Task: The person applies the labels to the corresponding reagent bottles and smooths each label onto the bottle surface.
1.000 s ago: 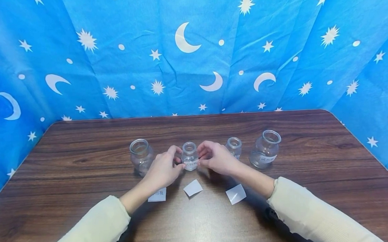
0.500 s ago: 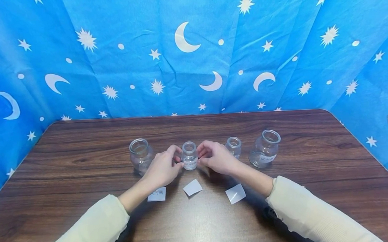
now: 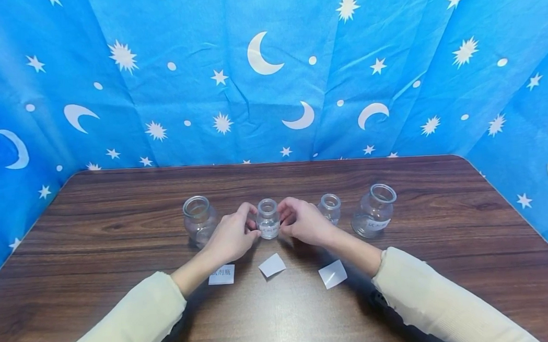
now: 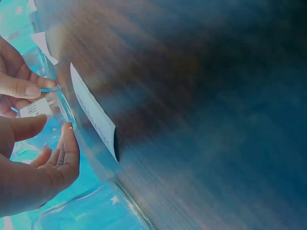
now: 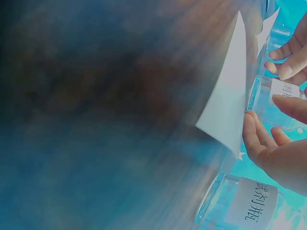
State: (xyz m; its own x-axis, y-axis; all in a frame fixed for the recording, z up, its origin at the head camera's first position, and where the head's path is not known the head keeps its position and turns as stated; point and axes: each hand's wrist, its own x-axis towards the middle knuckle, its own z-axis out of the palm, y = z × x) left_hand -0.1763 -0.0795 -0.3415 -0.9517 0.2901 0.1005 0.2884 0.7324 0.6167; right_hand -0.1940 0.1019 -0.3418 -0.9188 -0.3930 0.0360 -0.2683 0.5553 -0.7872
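A small clear glass jar (image 3: 268, 221) with a white label stands upright between the hands. My left hand (image 3: 233, 235) holds its left side with curved fingers and thumb. On the other side, my right hand (image 3: 307, 222) holds it the same way. Left wrist view: the label (image 4: 34, 109) shows between the thumbs. In the right wrist view, the right thumb (image 5: 290, 106) lies over the label's near edge. Paper labels lie in front: a printed one (image 3: 222, 275) partly under the left wrist, a blank one (image 3: 272, 266) in the middle, another blank one (image 3: 333, 274) to the right.
A large glass jar (image 3: 198, 217) stands behind the left hand, partly hidden. A second small jar (image 3: 330, 205) is mostly behind the right hand. At right stands a large labelled jar (image 3: 374, 214). Blue cloth (image 3: 270, 103) with moons and stars hangs behind the wooden table (image 3: 115, 196).
The small jar has shifted slightly away, and its label looks more squarely turned to the front. Both hands keep nearly the same place around it.
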